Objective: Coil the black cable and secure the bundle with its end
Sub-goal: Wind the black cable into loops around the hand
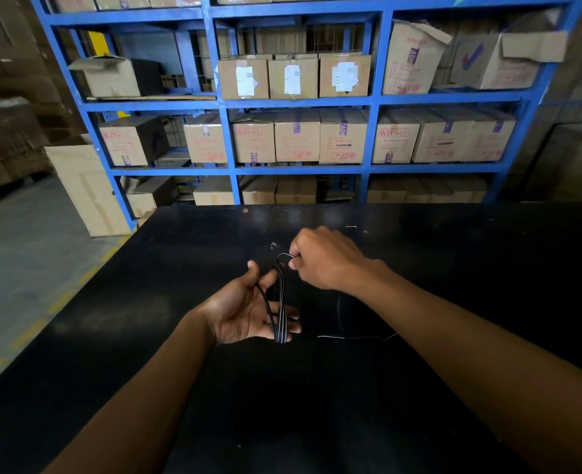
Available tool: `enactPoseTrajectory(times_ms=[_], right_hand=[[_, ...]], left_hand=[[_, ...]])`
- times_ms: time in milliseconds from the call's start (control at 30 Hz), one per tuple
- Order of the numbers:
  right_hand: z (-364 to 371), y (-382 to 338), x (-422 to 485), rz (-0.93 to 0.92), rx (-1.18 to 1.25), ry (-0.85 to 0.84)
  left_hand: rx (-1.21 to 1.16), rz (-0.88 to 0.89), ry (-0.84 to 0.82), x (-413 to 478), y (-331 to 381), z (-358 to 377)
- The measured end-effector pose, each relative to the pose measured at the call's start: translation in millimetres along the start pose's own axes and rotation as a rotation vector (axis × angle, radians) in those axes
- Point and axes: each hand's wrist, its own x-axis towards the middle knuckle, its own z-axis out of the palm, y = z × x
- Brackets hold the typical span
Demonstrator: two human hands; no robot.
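The black cable [280, 302] is wound in several loops around the spread fingers of my left hand [245, 311], which is held palm up over the black table [453, 268]. Just above and to the right, my right hand [320, 260] pinches the cable strand where it leaves the top of the loops. A loose stretch of the cable [342, 331] trails down and across the table under my right forearm; against the dark top it is hard to follow.
A blue steel rack [231, 104] full of cardboard boxes stands right behind the table's far edge. To the left are a tall cardboard box [87, 189] on the concrete floor and yellow floor lines [60, 299].
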Motion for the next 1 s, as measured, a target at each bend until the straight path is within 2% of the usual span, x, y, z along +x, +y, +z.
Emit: enactPoseTrajectory(times_ms=[667, 1000], right_hand=[[45.3, -12.2, -32.7, 0.089, 0.189, -0.12], [66.4, -10.2, -55.3, 0.134, 0.469, -0.248]], left_hand=[[-0.11, 0.138, 0.062, 1.7, 16.7, -11.1], [-0.161, 0.19, 0.095, 0.0, 26.9, -10.5]])
